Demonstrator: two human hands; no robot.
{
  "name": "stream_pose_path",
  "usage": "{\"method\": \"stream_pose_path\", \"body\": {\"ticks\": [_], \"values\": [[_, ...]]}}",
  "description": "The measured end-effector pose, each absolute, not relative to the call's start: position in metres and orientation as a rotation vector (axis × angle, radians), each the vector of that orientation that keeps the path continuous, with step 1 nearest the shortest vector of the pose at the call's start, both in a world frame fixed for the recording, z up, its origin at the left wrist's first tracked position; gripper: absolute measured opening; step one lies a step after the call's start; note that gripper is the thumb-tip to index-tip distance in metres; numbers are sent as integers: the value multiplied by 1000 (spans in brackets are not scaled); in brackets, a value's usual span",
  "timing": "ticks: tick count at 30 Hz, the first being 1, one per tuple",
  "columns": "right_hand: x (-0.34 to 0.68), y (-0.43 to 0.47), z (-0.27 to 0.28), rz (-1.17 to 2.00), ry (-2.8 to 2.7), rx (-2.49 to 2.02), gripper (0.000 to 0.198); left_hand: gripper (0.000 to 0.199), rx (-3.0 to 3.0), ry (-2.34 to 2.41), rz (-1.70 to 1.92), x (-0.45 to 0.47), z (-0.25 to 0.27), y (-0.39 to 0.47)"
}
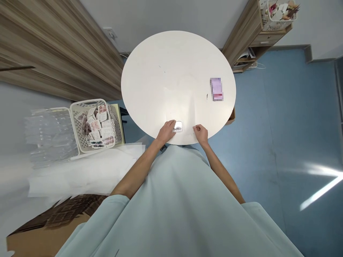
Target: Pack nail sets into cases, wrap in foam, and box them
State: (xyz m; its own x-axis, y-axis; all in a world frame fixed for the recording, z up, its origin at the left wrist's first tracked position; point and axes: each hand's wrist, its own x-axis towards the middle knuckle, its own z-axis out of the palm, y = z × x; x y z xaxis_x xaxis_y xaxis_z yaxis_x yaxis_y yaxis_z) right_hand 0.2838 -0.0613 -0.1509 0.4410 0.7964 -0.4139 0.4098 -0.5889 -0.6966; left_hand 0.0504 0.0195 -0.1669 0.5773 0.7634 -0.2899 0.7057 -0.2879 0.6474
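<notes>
Two grips: from my remote seat I am seeing the left grip (166, 132) and the right grip (200, 134) resting at the near side of the white table (150, 92), probably because the work is lying easiest to reach there.
Small clear case (178, 126): it is lying flat between the grips, touching the left one and standing apart from the right; dark bits (177, 129) are showing inside.
Left grip: fingers are closing on the case's left edge, I judge to be steadying it while leaving its other side exposed toward the right grip.
Right grip: fingertips are pressing together in a pinch; I am not managing to tell whether anything tiny is sitting between them.
Purple item (217, 87): blurred, it is lying beyond the right grip and farther right, seemingly out of the way.
Dark scrap (207, 96): it is lying beyond the right grip, just beside the purple item.
White basket (116, 125): it is standing well left of the left grip, holding a heap of cards (96, 125), perhaps for that arm's reach.
</notes>
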Motion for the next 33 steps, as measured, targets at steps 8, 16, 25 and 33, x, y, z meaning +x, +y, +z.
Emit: {"method": "stream_pose_path", "body": {"ticks": [8,16,25,33], "values": [[237,-40,-132,1004,-1415,-1987,20,57,1844,1371,246,40,-166,10],[198,-13,-149,1161,-1814,-2055,27,45,1596,1584,250,34,-158,8],[185,-13,-154,1186,-1978,-2096,28,18,1390,1694,156,39,-177,16],[226,-26,-152,1018,-1528,-2319,21,17,1493,1735,54,42,-175,16]]}}
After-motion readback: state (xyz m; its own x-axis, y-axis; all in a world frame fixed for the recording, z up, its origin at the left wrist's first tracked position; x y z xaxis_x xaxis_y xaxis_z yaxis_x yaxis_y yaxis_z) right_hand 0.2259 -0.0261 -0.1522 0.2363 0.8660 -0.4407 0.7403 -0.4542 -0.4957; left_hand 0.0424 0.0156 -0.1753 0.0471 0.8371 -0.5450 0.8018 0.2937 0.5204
